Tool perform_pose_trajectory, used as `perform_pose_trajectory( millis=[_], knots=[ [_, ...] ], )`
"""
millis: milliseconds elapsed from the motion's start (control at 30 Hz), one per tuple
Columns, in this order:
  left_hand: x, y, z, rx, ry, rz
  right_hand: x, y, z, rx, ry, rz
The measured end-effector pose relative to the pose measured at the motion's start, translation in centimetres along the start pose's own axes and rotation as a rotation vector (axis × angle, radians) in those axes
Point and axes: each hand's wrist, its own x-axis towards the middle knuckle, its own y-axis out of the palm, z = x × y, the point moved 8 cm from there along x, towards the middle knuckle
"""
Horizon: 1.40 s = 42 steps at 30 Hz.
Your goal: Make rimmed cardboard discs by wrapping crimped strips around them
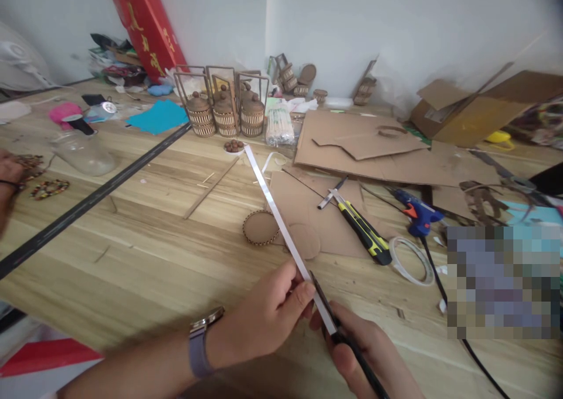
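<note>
A long, narrow white strip (pixel 272 202) slants up and away from my hands over the table. My left hand (pixel 268 308), with a watch on its wrist, pinches the strip near its lower end between thumb and fingers. Close beside it, my right hand (pixel 376 343) is closed around black scissors (pixel 323 296), whose dark blade lies along the strip's right edge. The handles are partly hidden by the fingers. Beneath the strip lie a round cardboard disc (pixel 307 242) and a disc with a braided rim (pixel 260 227).
A yellow-black utility knife (pixel 363 232), blue glue gun (pixel 417 211) and tape roll (pixel 411 261) lie right, near cardboard sheets (pixel 352 146). Small lidded bamboo baskets (pixel 226 114) stand behind. A glass jar (pixel 83 152) and another person's hand (pixel 9 173) are left.
</note>
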Motion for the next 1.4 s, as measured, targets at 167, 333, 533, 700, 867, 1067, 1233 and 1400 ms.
perform_pose_trajectory(
  millis=[167, 333, 533, 700, 867, 1067, 1233, 1400],
  knots=[
    [0.0, 0.2, 0.2, -0.023, -0.011, -0.004, -0.1, 0.0, -0.4, -0.026, 0.014, -0.016],
    [0.1, -0.1, 1.0, -0.049, -0.042, -0.031, -0.1, -0.1, -0.6, -0.07, 0.008, -0.028],
    [0.1, -1.4, 1.9, -0.052, -0.06, -0.16, -0.1, 0.1, -0.8, -0.087, 0.018, -0.024],
    [0.0, -1.1, 1.3, -0.001, -0.049, -0.125, 0.0, 0.3, -0.8, -0.034, 0.018, -0.003],
    [0.0, -0.7, 0.6, 0.016, -0.026, -0.067, 0.0, 0.2, -0.6, -0.044, 0.001, 0.018],
    [0.0, -0.7, 0.8, 0.009, -0.028, -0.066, -0.1, 0.0, -1.0, -0.121, -0.032, -0.021],
    [0.1, -0.7, 1.0, 0.019, -0.024, -0.068, -0.1, 0.1, -1.2, -0.119, -0.017, -0.042],
    [0.0, -0.4, 0.6, 0.052, -0.009, -0.034, 0.0, 0.2, -0.5, -0.032, -0.005, -0.02]
  ],
)
